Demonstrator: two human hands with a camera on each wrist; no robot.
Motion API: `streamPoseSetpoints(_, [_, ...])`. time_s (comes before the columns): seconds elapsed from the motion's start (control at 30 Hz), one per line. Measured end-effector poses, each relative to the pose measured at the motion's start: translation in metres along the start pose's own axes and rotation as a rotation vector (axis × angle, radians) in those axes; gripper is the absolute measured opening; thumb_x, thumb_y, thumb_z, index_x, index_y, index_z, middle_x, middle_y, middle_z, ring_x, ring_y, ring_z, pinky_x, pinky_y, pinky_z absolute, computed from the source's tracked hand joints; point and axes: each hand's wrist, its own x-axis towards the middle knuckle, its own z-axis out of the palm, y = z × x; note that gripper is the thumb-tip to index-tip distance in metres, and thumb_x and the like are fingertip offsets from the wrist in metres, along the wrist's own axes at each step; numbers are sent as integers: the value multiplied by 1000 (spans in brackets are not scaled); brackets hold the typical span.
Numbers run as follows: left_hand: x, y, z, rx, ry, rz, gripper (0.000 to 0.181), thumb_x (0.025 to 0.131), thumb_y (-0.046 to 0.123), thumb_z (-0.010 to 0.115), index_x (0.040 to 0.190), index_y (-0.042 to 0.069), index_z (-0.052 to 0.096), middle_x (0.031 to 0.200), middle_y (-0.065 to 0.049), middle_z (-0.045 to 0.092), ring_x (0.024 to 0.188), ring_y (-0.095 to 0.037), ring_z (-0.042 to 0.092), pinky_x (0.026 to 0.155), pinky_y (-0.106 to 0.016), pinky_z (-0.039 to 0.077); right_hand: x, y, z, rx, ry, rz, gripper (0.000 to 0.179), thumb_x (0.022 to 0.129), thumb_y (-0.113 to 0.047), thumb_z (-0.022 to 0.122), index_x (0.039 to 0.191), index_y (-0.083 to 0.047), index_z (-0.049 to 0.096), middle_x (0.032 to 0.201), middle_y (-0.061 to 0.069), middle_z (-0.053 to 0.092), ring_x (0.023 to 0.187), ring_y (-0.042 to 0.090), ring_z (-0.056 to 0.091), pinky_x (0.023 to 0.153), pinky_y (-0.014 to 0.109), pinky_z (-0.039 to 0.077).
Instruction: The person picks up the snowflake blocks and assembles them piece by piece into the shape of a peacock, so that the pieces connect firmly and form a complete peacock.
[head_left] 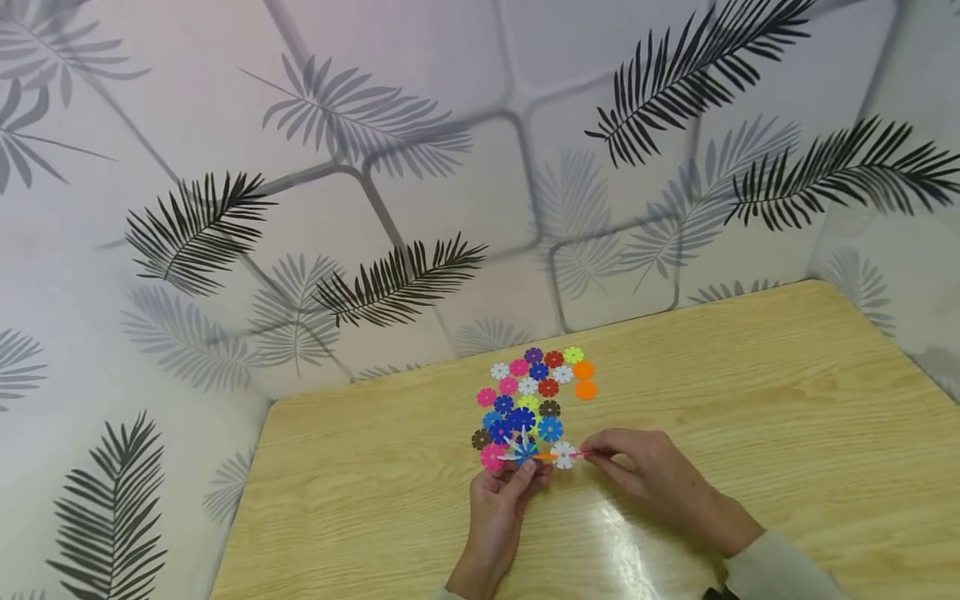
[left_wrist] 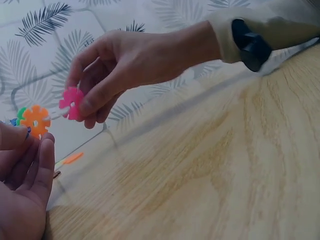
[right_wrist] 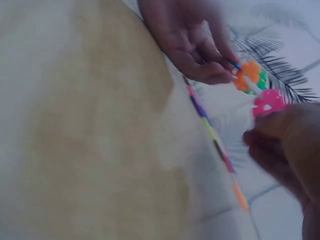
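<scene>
My left hand [head_left: 497, 505] pinches a blue notched plastic disc [head_left: 527, 454] between thumb and fingers. White, green and orange discs stick out from that blue one like spokes. An orange disc [left_wrist: 36, 121] on its right side meets a white disc [head_left: 562, 455], seen face-on in the head view and edge-on from the left wrist. At the far end of this chain, my right hand [head_left: 660, 475] pinches a pink disc [left_wrist: 73, 103] by its edge, touching the white one. Both hands hold the pieces raised over the table.
Loose discs in many colours lie spread on the wooden table [head_left: 360, 483] beyond the hands, among them an orange disc [head_left: 586, 390], a purple disc [head_left: 533, 356] and a brown disc [head_left: 481, 439]. A leaf-patterned wall [head_left: 450, 200] rises behind the table's back edge.
</scene>
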Motion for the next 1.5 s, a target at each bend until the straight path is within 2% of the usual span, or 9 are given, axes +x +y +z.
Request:
streamPoseSetpoints(0.2, [0,2,-3,49,29,2,22,107,5,67,128,3,68,110,-1,79,104,-14,79,99,-33,65,35,14,-5,-202,-158,368,46,98,-13,80,142,-6,68,110,5,67,92,16,59,81,35,59])
streamPoseSetpoints(0.3, [0,5,-5,61,42,-17,26,109,8,66,133,2,65,112,-2,79,104,-15,79,100,-34,66,52,28,5,-272,-173,428,45,102,-24,76,138,2,68,110,12,62,90,22,54,77,38,55])
streamPoseSetpoints(0.4, [-1,6,-6,56,43,-34,29,109,11,66,137,2,64,113,-3,79,105,-16,79,100,-35,66,62,38,17,-310,-152,473,45,102,-32,76,129,4,71,109,15,64,91,26,56,79,43,59])
streamPoseSetpoints(0.53, [-2,5,-4,41,14,-31,31,111,14,65,139,2,60,113,-5,78,106,-18,79,101,-36,65,67,43,20,-255,-116,556,40,98,-31,81,120,2,72,108,15,66,90,26,59,83,45,60])
streamPoseSetpoints(0.67, [-1,4,-2,28,-3,-14,28,112,15,64,136,2,59,111,-6,78,105,-19,80,100,-36,65,63,40,9,-82,-107,628,29,96,-24,83,110,-2,70,102,12,68,89,24,61,81,38,56])
streamPoseSetpoints(0.87, [-1,1,-1,27,-10,-8,27,112,15,62,135,0,58,110,-6,79,104,-19,80,99,-36,66,44,22,-9,109,-52,647,16,99,-21,82,101,-7,73,86,3,74,75,15,62,65,23,49])
streamPoseSetpoints(1.1, [1,-1,-2,35,-26,23,34,113,15,61,142,0,55,112,-5,79,104,-18,81,99,-37,66,34,-9,-18,308,-29,655,19,98,-23,84,101,-6,77,89,4,81,74,23,72,58,24,53])
streamPoseSetpoints(1.27, [0,-3,-1,32,-33,14,36,113,14,61,145,0,54,113,-4,80,104,-18,81,99,-37,66,33,-17,-11,339,-18,675,16,97,-21,85,99,-6,78,88,4,81,76,25,76,61,24,56])
streamPoseSetpoints(1.5, [0,-2,1,49,-70,27,46,114,15,59,153,-4,47,120,-5,77,107,-17,80,102,-36,64,34,-23,-4,350,27,646,15,95,-16,86,97,-4,78,89,7,81,73,17,74,63,23,60])
